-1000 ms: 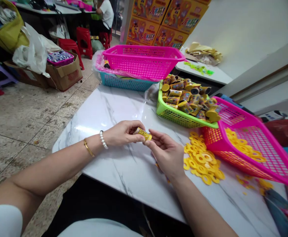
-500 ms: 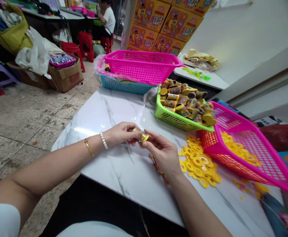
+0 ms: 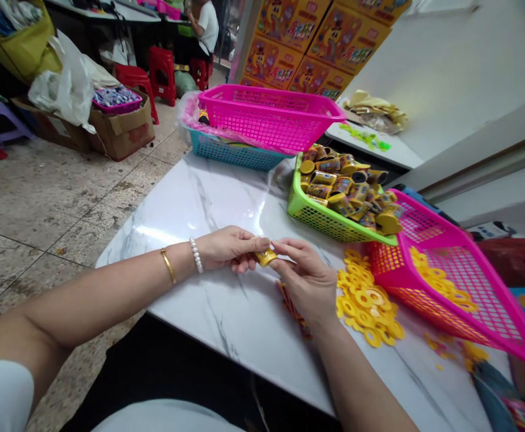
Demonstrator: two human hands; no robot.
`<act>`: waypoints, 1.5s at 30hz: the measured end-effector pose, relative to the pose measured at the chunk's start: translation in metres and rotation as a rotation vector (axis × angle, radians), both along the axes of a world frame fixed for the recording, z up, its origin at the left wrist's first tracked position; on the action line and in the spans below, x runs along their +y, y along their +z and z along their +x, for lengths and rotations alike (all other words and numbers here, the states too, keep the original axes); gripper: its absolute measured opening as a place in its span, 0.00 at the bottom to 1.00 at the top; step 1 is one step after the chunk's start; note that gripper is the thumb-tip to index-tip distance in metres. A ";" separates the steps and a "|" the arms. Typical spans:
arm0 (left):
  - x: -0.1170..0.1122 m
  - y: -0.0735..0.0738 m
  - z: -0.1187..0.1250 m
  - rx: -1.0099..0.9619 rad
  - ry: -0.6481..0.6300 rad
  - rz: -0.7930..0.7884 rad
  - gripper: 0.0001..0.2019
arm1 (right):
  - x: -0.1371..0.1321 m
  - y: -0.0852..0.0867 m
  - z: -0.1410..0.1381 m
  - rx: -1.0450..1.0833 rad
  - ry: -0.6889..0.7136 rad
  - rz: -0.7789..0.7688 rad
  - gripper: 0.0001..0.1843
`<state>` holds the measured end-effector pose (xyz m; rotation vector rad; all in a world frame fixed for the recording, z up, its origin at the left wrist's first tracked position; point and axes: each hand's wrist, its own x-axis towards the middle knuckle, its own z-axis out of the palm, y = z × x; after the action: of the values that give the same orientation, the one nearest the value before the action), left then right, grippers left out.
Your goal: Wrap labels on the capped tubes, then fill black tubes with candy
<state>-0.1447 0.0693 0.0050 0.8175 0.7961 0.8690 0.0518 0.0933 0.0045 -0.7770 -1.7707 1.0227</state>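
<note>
Clock directions are read from the hands, twelve straight ahead.

Green basket [image 3: 314, 219], at two o'clock: heaped above its rim with small yellow printed tubs [image 3: 338, 189], lying at all angles, several showing dark open ends.

Pink basket [image 3: 462, 255], at three o'clock, beside the green basket: yellow rings [image 3: 442, 281] gathered towards its nearer end. Loose rings [image 3: 365, 303] lie piled on the marble-patterned table [image 3: 190, 315], between three and four o'clock.

Blue basket [image 3: 239, 156], at twelve o'clock: pinkish plastic film [image 3: 233, 138] at the top, and a second pink basket [image 3: 266, 123] resting on it.

Cardboard box [image 3: 125, 135], on the floor at ten o'clock: bears a purple tray [image 3: 120, 108] filled with small bluish pieces.

Single yellow tub [image 3: 266, 257], at the clock's centre, above the table: long axis roughly ten to four, visible end pointing towards four; the other end is hidden by fingers. Left hand [image 3: 234, 247]: closed around the tub, thumb on top. Right hand [image 3: 311, 276]: thumb and forefinger narrowly pinching the visible end.

Reddish strips [image 3: 294, 311], at five o'clock: partly covered by the right hand.
</note>
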 end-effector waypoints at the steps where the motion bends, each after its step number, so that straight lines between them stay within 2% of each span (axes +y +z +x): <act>1: 0.000 0.000 0.000 -0.001 0.000 -0.013 0.29 | 0.001 0.002 0.000 -0.016 0.012 0.056 0.09; 6: -0.003 0.005 0.001 -0.050 0.004 -0.039 0.30 | -0.001 0.002 -0.002 -0.004 0.003 0.102 0.11; 9: -0.005 0.008 0.001 -0.015 0.036 -0.077 0.29 | -0.004 -0.003 -0.003 -0.008 -0.029 0.096 0.09; 12: -0.006 0.007 0.001 0.025 0.056 -0.092 0.30 | -0.004 -0.004 -0.004 -0.026 -0.001 0.075 0.06; 18: -0.006 0.001 0.005 0.038 0.052 -0.016 0.32 | -0.008 0.009 -0.010 -0.097 0.090 0.172 0.22; 20: -0.007 0.001 0.006 0.045 0.063 0.013 0.33 | -0.006 0.012 -0.009 -0.126 0.085 0.212 0.22; 22: -0.008 0.002 0.006 0.068 0.066 0.014 0.34 | 0.002 0.016 -0.003 -0.167 -0.006 0.226 0.20; 26: -0.008 0.001 0.007 0.183 0.032 0.027 0.41 | 0.038 0.034 0.027 -0.188 -0.383 0.200 0.13; 32: -0.007 0.002 0.009 0.252 0.020 0.054 0.41 | 0.128 0.084 0.076 -0.167 -0.912 0.259 0.19; 34: -0.006 0.003 0.008 0.263 0.024 0.060 0.41 | 0.159 0.094 0.082 -0.212 -0.970 0.252 0.19; 36: -0.006 0.003 0.007 0.265 0.017 0.061 0.41 | 0.184 0.098 0.084 -0.288 -0.935 0.214 0.17; 38: -0.006 0.003 0.005 0.260 0.013 0.055 0.40 | 0.195 0.098 0.085 -0.351 -0.876 0.179 0.16; 41: -0.006 0.003 0.002 0.259 0.014 0.051 0.39 | 0.179 0.094 0.089 -0.373 -0.828 0.175 0.17; 43: -0.006 0.004 0.002 0.264 0.011 0.053 0.36 | 0.147 0.088 0.093 -0.358 -0.773 0.202 0.17; 44: -0.006 0.005 0.002 0.269 0.007 0.054 0.34 | 0.126 0.083 0.094 -0.347 -0.712 0.215 0.16; 45: -0.006 0.005 0.002 0.275 0.003 0.053 0.32 | 0.103 0.077 0.095 -0.328 -0.591 0.233 0.15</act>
<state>-0.1423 0.0630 0.0103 0.9971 1.0183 0.7922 0.1468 0.1960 0.0811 -1.2680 -1.7231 0.3027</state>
